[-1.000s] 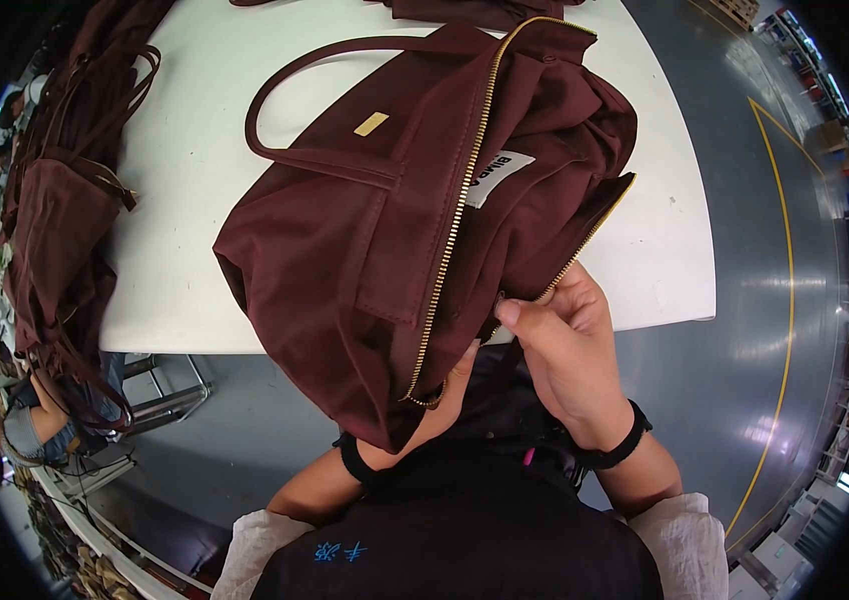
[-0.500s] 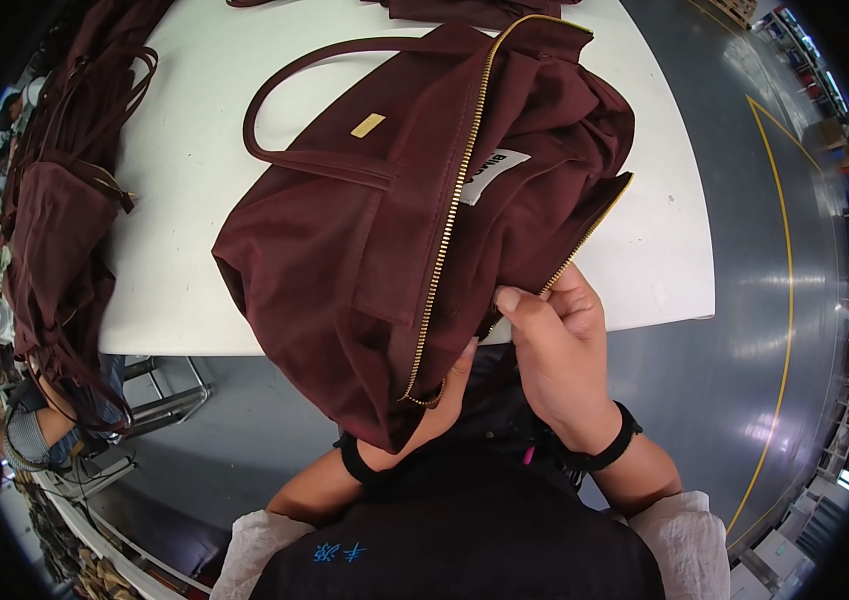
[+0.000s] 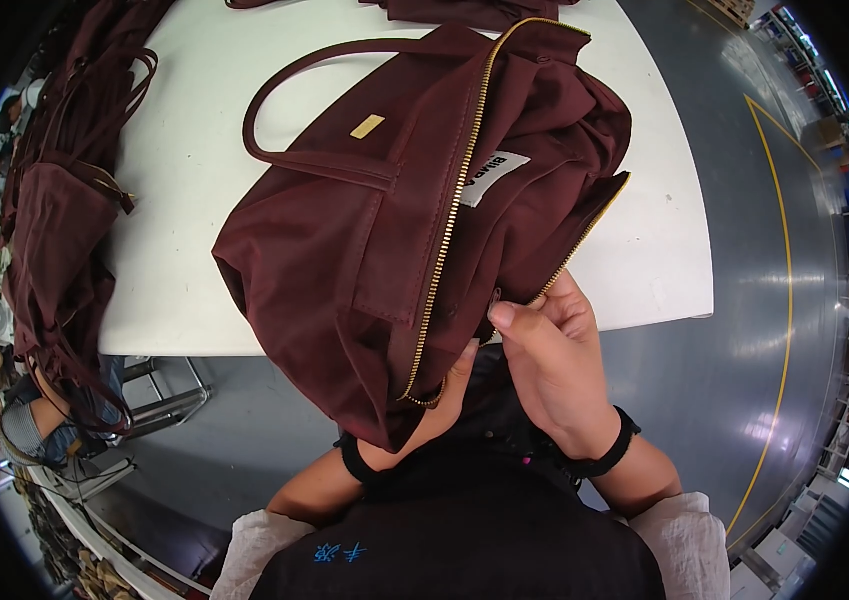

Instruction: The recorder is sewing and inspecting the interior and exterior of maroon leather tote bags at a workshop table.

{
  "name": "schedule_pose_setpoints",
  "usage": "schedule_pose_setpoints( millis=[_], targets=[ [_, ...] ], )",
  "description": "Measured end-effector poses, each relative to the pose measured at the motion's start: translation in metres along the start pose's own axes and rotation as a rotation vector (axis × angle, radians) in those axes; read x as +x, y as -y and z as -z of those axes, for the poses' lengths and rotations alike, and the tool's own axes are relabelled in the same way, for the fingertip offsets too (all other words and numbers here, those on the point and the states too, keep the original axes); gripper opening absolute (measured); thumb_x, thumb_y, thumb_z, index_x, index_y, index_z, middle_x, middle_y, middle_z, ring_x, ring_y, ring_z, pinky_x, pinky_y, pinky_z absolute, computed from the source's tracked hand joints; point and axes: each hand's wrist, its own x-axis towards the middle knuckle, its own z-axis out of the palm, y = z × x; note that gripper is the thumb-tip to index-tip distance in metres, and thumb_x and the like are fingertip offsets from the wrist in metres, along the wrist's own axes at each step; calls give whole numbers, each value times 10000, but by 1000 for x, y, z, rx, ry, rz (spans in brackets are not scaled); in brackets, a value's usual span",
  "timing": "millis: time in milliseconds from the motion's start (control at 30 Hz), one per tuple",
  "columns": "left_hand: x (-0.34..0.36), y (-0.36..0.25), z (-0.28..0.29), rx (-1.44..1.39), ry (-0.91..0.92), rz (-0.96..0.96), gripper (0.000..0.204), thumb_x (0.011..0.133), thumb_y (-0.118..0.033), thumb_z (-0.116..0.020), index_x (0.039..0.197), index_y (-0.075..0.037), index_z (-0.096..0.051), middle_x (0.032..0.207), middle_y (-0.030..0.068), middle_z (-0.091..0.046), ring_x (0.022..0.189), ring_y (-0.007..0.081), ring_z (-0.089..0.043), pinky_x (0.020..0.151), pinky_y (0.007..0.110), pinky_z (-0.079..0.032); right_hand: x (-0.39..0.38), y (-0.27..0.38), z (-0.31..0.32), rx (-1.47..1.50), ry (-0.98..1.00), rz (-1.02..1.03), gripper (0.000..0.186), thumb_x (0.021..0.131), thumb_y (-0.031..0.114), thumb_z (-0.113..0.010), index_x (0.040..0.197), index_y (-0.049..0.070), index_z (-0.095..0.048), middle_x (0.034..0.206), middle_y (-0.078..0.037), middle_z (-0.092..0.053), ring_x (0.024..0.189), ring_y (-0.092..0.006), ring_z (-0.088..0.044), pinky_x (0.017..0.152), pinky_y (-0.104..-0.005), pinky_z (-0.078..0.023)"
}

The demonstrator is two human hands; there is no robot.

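Note:
A dark maroon handbag (image 3: 315,250) lies tilted over the table's near edge, its mouth open toward the right. Gold zipper teeth (image 3: 442,235) line both edges of that mouth. A white label (image 3: 493,178) is sewn on the lining, and a small gold plate (image 3: 368,126) sits on the outside near the looped handle (image 3: 265,110). My right hand (image 3: 550,335) pinches the near zipper edge between thumb and fingers. Under the bag's near end, my left hand (image 3: 453,392) holds it from below; most of its fingers are hidden by the fabric.
The white table (image 3: 175,270) carries more maroon bags (image 3: 70,220) heaped along the left and further maroon fabric (image 3: 455,10) at the far edge. Another person's arm (image 3: 45,415) shows at the far left, beside a metal frame (image 3: 175,395). Yellow lines mark the grey floor (image 3: 685,400).
My right hand has shifted slightly left and down along the zipper edge, still pinching it. The bag has barely moved, and my left hand stays in place.

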Motion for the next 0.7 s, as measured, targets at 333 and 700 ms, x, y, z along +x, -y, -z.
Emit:
schedule_pose_setpoints(
  millis=[333, 700],
  targets=[
    [-1, 1, -3, -13, -16, -25, 321, 860, -149, -608, 1162, -52, -560, 1134, 116, -572, 1053, 276, -548, 917, 380, -404, 0, -6, -3, -57, -79, 97, 283, 812, -87, -518, 1083, -8, -540, 1019, -46, -622, 905, -76, -579, 822, -246, -464],
    [0, -1, -5, 7, -41, -63, 288, 870, -147, -597, 1142, -59, -571, 1108, 101, -585, 1031, 255, -556, 899, 366, -411, 4, -5, 1, -103, -148, 122, 251, 811, -60, -523, 1052, -9, -568, 951, -33, -639, 846, -67, -574, 787, -229, -451]
  ],
)
